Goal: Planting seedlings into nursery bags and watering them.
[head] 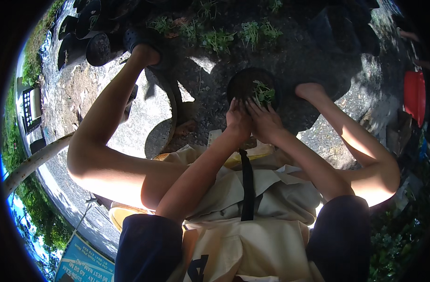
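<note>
Between my spread legs stands a round dark pot (241,83), apparently filled with dark soil. A small leafy green seedling (264,92) leans at its right side. Both of my hands lie over the pot's near edge, side by side and touching. My left hand (239,118) has its fingers pointing forward onto the pot, left of the plant. My right hand (266,118) reaches to the plant's base with its fingers extended. Whether the fingertips press the soil or grip the stem cannot be told, as the hands hide that part.
Beyond the pot, several bunches of green seedlings (217,39) lie on the ground. Dark pots (98,49) cluster at the upper left. A red container (415,97) stands far right. A rusty pole (42,162) and a blue sign (84,261) with writing are at the left.
</note>
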`<state>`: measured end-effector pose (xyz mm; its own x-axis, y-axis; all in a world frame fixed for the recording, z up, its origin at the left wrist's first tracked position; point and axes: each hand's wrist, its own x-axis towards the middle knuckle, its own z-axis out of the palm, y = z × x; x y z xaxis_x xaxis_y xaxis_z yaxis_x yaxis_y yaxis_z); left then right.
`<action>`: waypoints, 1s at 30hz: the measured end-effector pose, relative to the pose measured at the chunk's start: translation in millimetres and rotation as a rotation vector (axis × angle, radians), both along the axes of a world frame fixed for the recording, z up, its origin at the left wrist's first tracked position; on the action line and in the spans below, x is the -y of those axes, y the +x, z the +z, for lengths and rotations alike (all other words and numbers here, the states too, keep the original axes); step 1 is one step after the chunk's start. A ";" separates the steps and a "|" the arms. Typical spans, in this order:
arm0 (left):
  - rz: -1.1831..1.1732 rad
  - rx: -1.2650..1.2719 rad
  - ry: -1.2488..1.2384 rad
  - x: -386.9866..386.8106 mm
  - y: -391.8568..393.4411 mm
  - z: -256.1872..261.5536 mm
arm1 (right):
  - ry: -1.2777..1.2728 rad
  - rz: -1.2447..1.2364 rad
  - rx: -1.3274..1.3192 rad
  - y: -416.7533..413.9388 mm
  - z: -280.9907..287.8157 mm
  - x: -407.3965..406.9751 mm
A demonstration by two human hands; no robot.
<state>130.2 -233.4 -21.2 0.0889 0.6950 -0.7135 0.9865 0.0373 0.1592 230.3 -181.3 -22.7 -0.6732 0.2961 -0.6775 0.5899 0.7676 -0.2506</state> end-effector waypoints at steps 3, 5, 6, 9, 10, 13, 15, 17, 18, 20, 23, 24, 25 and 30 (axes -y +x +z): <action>-0.132 -0.093 -0.051 -4.3 3.3 4.4 | 0.120 0.050 -0.201 5.6 -24.8 3.2; -0.109 -0.056 -0.079 -5.2 2.2 0.8 | 0.044 0.016 -0.194 5.3 -30.3 2.6; -0.083 -0.017 -0.100 -7.2 1.1 -0.7 | 0.050 0.010 -0.193 3.9 -31.6 3.1; -0.012 0.062 -0.167 -12.1 -2.2 -3.9 | 0.082 0.032 -0.130 -4.3 -33.6 6.2; -0.017 0.061 -0.160 -11.7 0.6 -6.2 | 0.094 0.049 -0.083 -7.4 -32.8 7.3; -0.083 -0.097 -0.086 -10.5 6.4 -4.7 | 0.104 0.073 -0.010 -10.6 -27.9 2.3; -0.027 -0.027 -0.012 -6.6 -0.4 0.5 | 0.091 0.088 0.008 -16.2 -10.7 -3.8; 0.050 0.124 0.092 -10.1 -21.0 9.0 | -0.180 -0.162 0.142 -27.6 33.1 -17.6; 0.112 0.293 0.201 -15.7 -30.4 14.3 | -0.170 -0.165 0.134 -23.7 29.6 -21.9; 0.168 0.299 0.256 -29.6 -46.2 37.5 | -0.202 -0.019 0.225 -5.4 17.5 -36.4; 0.328 0.201 0.442 -33.8 -74.3 53.2 | -0.292 -0.101 0.013 -9.9 61.3 -68.2; 0.404 0.137 0.586 -32.8 -81.2 56.5 | -0.312 -0.108 0.012 -12.9 74.0 -83.9; 0.404 0.119 0.585 -29.7 -87.8 56.4 | -0.285 -0.217 0.008 -17.1 85.9 -95.7; 0.505 -0.136 0.430 -22.3 -83.9 19.1 | 0.114 -0.418 0.029 5.2 54.5 -133.2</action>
